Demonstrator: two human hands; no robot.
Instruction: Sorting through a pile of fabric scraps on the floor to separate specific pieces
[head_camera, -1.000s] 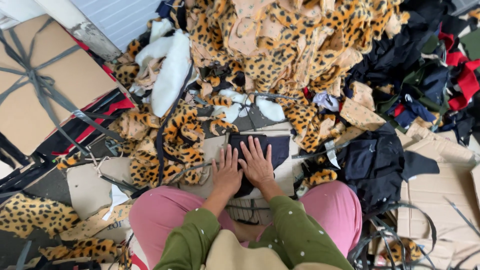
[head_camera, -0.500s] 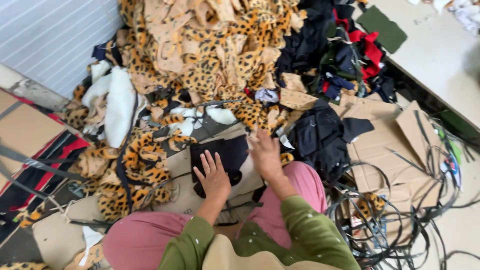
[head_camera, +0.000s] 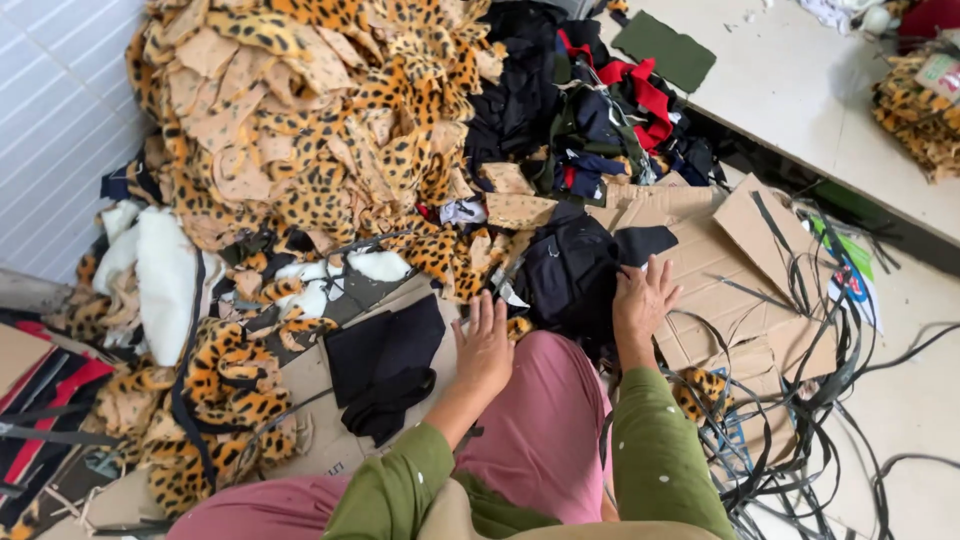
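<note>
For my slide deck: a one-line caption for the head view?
Seated person's right hand reaches to black fabric pile, left hand hovering beside.

We look down on a cluttered workroom | pale ribbed wall panel (head_camera: 50, 130) at left | light floor (head_camera: 900, 410) at right, strewn with black straps (head_camera: 850, 350) | flattened cardboard (head_camera: 740, 240) underfoot | a pale worktable (head_camera: 800, 90) at upper right | leopard-print fabric heap (head_camera: 310, 120) against the wall | soft, even light.
</note>
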